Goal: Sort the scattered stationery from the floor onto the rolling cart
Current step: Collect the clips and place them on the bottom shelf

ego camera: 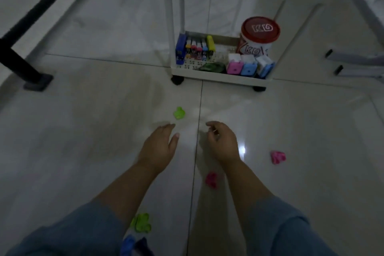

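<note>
**Reaching toward the green clip below the cart**

We have both hands low over the tiled floor [83, 131] in the middle of the frame. Our left hand [159, 147] is relaxed and flat, fingers straight, grasping nothing. Its fingertips are near a small green clip [179, 113] but apart from it. Our right hand [222, 143] has its fingers curled inward; we cannot tell whether they pinch something small.

The rolling cart [218, 76] stands in the upper middle. Its bottom shelf carries markers [196, 49], pastel blocks [248, 65] and a red-lidded tub [259, 35].

Left on the floor are a pink clip [278, 157] at right, a magenta clip [211, 180] beside our right forearm, and a lime clip [141, 222] at the bottom edge.

We judge the gathering partly done. Next, the left hand needs a short forward reach and a fingertip pinch on the green clip, then a carry up to the shelf.
</note>
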Action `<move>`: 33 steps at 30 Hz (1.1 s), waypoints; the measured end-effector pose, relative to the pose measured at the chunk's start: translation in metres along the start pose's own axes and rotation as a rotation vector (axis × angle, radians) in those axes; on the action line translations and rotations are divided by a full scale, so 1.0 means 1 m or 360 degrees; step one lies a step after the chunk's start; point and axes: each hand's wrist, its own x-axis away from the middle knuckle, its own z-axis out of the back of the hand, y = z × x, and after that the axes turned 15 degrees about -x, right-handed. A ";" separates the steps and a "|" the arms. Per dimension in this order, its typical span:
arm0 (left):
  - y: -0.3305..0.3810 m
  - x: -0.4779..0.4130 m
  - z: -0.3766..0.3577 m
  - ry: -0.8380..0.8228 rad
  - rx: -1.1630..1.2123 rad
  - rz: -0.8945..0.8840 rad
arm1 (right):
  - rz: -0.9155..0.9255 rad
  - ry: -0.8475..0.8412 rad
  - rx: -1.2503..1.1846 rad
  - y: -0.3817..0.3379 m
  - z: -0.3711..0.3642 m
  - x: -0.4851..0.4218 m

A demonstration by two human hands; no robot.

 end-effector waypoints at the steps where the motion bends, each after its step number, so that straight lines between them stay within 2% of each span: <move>1: 0.000 0.002 -0.004 0.0005 0.0021 -0.0041 | 0.0054 -0.0117 0.0118 0.002 0.007 0.007; 6: -0.001 0.012 -0.025 0.0035 0.0117 -0.0223 | 0.0323 -0.0433 0.0439 0.007 0.032 0.072; 9: -0.001 0.013 -0.037 0.0078 0.0159 -0.0265 | 0.0496 -0.0591 0.0844 0.027 0.026 0.113; 12: 0.004 0.009 -0.039 0.0101 0.0160 -0.0309 | 0.0575 -0.0394 0.0899 0.046 0.022 0.127; 17: 0.018 0.012 -0.020 0.0196 0.0199 -0.0356 | 0.0287 0.0361 0.0929 0.051 0.064 0.079; 19: 0.014 0.014 -0.016 0.0215 0.0173 -0.0398 | 0.0080 0.0521 0.0957 0.056 0.087 0.054; 22: 0.004 0.015 -0.015 0.0215 0.0182 -0.0370 | -0.0328 0.0552 0.0977 0.068 0.107 0.035; 24: -0.004 0.009 -0.015 0.0208 0.0236 -0.0307 | -0.0419 0.0610 0.0951 0.067 0.095 0.041; 29: -0.008 -0.037 -0.014 0.0003 0.0174 -0.0216 | 0.0164 0.0494 0.0832 0.067 0.022 0.066; 33: -0.001 -0.077 -0.004 -0.0133 0.0069 -0.0203 | 0.0088 0.0572 0.0582 0.070 0.024 0.064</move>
